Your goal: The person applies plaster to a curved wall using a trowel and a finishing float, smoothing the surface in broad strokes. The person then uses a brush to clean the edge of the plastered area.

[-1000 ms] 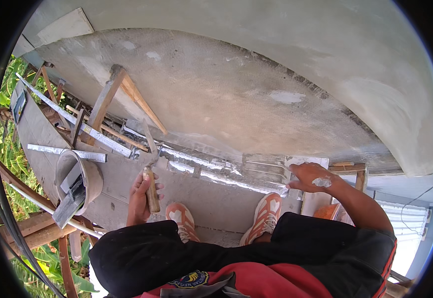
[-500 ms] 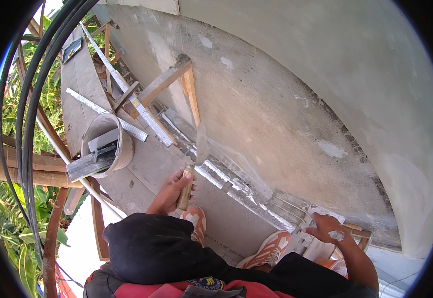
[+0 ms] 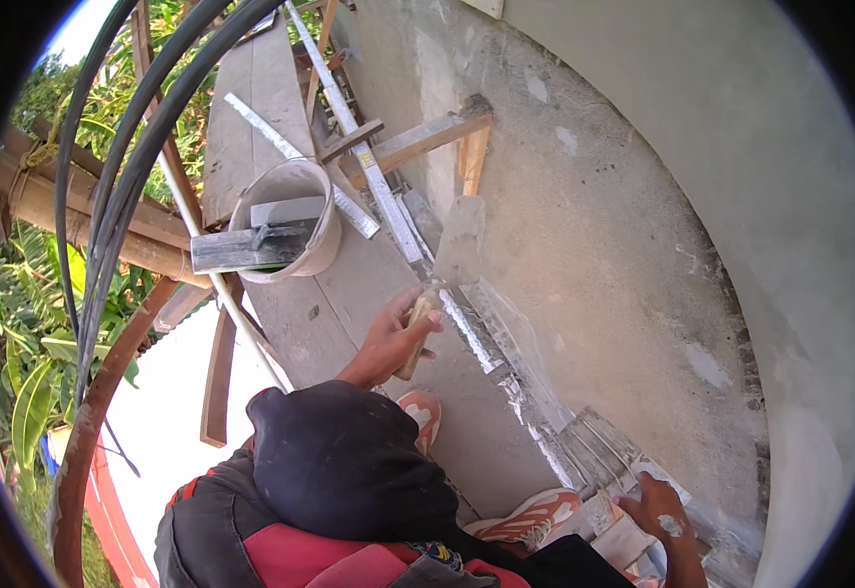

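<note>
My left hand (image 3: 398, 338) is closed around the wooden handle of a trowel (image 3: 462, 240). The trowel's flat, plaster-smeared blade points up and away, with its broad face showing in front of the wall. At the lower right, my right hand (image 3: 660, 508) is by a pale-edged, ridged grey slab (image 3: 594, 446) at the foot of the wall. A white smear marks the back of that hand. Its fingers are mostly hidden, so I cannot tell whether it grips anything.
A bucket (image 3: 324, 245) with a float (image 3: 251, 247) across its rim stands on the plank walkway (image 3: 319, 314). Metal straightedges (image 3: 378, 186) and a wooden brace (image 3: 427, 147) lie beyond. The grey wall (image 3: 584, 216) curves along the right. Black cables (image 3: 133, 157) hang left of a bamboo pole (image 3: 104, 230).
The view has shifted, so the bucket and walkway now lie further right. In my left hand the trowel has turned from nearly edge-on to showing its broad blade. My right hand appears lower.
</note>
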A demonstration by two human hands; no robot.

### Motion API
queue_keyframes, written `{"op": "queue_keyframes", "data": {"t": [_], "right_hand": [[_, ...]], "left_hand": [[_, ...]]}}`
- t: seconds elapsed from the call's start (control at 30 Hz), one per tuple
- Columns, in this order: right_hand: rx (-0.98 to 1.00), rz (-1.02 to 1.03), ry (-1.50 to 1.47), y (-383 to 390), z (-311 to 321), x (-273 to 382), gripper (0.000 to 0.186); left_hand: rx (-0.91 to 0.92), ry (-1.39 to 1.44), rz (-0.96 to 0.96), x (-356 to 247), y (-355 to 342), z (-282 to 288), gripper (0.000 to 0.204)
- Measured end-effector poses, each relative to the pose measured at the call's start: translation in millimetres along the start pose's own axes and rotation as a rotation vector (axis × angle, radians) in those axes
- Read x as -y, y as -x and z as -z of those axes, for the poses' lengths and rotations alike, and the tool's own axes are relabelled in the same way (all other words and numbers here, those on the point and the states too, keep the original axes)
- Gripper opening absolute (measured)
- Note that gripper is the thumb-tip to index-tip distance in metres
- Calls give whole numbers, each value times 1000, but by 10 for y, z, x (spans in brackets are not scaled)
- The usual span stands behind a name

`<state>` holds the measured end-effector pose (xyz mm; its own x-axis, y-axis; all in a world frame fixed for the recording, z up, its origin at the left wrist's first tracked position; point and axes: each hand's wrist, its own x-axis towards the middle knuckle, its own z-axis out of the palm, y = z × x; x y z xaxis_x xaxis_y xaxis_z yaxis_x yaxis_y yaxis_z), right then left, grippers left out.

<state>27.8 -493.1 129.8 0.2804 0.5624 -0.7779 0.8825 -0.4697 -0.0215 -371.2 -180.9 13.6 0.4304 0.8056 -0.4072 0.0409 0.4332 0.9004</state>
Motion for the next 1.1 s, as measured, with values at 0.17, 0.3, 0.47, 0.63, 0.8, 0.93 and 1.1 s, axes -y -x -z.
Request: {"op": "queue_keyframes", "data": {"t": [0.17,0.3,0.47,0.63,0.8,0.93,1.1], "right_hand": [[-56,20,-15,-34,-42,-25,63],[-77,40,-11,-29,-50,-49,63],[-72,32,-33,-2,-15,-50,63],[-37,2,-5,-13,35,2,64],[-17,-72,-46,-24,81,65,61],[-9,-89,-32,17,143,61,60],[-72,-79,-26,136,249,-21,65]], "left_hand": [[-510,-199,-310,-401,-214,546,60],[-859,-569,-445,-811,-388,1348,59],[-946,-602,-363,-875,-519,2077,57],[-953,-728,-221,-617,-636,2431,63],[-933,-750,-214,-653,-543,2362,63],[-782,-1029,-446,-1175,-312,1670,60],[277,-1282,-686,-2016,144,132,58]]}}
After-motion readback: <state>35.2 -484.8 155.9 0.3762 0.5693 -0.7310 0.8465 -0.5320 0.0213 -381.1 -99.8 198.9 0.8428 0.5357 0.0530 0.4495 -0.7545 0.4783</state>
